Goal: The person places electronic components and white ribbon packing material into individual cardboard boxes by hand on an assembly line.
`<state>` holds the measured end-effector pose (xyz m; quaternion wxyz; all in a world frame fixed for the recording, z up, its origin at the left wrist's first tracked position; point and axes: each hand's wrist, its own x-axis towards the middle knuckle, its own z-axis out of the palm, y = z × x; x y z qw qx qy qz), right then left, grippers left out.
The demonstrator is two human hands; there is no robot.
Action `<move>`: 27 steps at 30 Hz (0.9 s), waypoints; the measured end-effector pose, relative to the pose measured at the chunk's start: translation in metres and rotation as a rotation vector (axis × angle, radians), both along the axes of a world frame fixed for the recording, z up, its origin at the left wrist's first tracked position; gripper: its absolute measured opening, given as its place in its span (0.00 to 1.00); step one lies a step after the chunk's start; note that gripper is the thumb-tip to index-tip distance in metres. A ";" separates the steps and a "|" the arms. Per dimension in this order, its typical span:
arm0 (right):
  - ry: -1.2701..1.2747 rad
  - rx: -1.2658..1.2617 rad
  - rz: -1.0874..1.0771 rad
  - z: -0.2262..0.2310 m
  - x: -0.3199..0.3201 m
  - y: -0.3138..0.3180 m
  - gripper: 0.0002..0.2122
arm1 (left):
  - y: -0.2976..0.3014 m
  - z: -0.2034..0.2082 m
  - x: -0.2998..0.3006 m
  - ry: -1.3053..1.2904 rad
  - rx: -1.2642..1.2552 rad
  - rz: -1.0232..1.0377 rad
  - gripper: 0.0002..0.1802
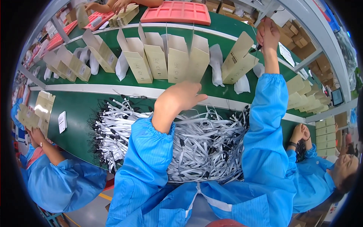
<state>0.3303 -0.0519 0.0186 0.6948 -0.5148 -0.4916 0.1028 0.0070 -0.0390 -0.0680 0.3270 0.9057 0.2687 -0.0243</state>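
My left hand (pixel 180 99) hovers palm down over a big heap of grey-white lanyards with black clips (pixel 196 147), fingers curled at the near edge of the green conveyor belt (pixel 113 81); whether it holds a strap is hidden. My right hand (pixel 267 34) is stretched far out over the belt, pinching the small black clip end of a lanyard above an open tan carton (pixel 238 60). A row of several open tan cartons (pixel 170 58) with white pouches stands on the belt.
A red tray (pixel 177 13) lies beyond the belt. Another person's hands (pixel 113 4) work at the far side. Co-workers in blue coats stand at my left (pixel 56 178) and right (pixel 321 170). Stacked tan cartons (pixel 38 111) sit at left, cardboard boxes on shelves at right.
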 end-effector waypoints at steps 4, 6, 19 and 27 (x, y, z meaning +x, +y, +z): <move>0.023 0.189 0.000 0.004 0.009 0.008 0.15 | -0.001 -0.001 -0.002 -0.010 0.020 -0.002 0.28; 0.076 0.331 0.003 0.003 0.013 0.010 0.15 | -0.001 0.001 -0.001 0.000 0.023 -0.002 0.28; 0.081 0.137 -0.043 -0.018 -0.006 -0.013 0.16 | -0.001 0.001 -0.001 0.032 0.023 0.033 0.28; -0.306 -0.132 -0.223 -0.033 0.004 -0.032 0.18 | -0.001 0.003 -0.005 0.024 0.026 0.055 0.28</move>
